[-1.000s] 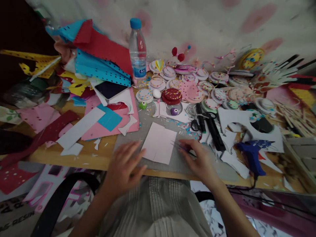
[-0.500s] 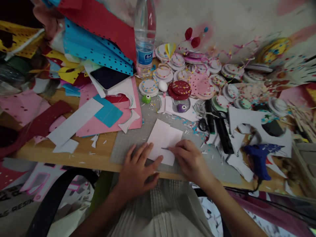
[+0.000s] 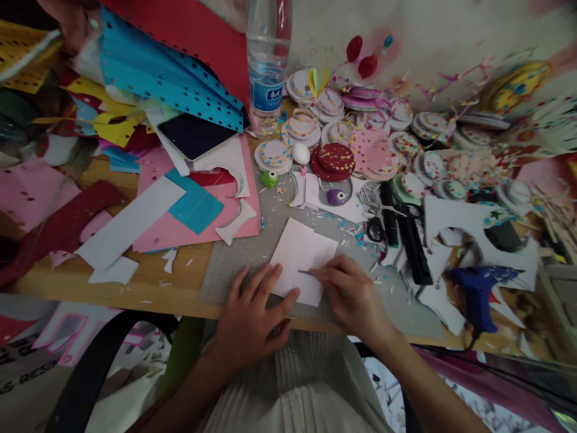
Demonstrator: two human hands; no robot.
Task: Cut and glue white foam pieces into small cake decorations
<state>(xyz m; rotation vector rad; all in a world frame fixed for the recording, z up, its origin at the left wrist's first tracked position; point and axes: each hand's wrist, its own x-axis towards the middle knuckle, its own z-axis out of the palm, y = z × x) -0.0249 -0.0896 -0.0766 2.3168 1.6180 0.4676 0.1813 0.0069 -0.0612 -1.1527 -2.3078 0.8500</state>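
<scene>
White paper [image 3: 293, 249], in two overlapping parts or folded, lies on the grey cutting mat [image 3: 243, 258] at the table's front edge. My left hand [image 3: 252, 310] rests flat with fingers spread, its fingertips on the paper's lower left part. My right hand [image 3: 354, 291] pinches a thin, dark, pointed tool [image 3: 305, 272], whose tip lies over the middle of the paper. Most of the tool is hidden inside the fingers, so its kind cannot be made out.
A water bottle [image 3: 267, 72] stands behind the mat beside decorated paper discs [image 3: 333, 161]. Black scissors [image 3: 375, 230], a blue glue gun [image 3: 475, 294] and paper scraps lie right. A phone [image 3: 196, 135], pink sheets and a white strip [image 3: 133, 225] lie left.
The view has shifted slightly, so the objects sit a little differently in the picture. Both hands keep nearly the same place and pose at the paper.
</scene>
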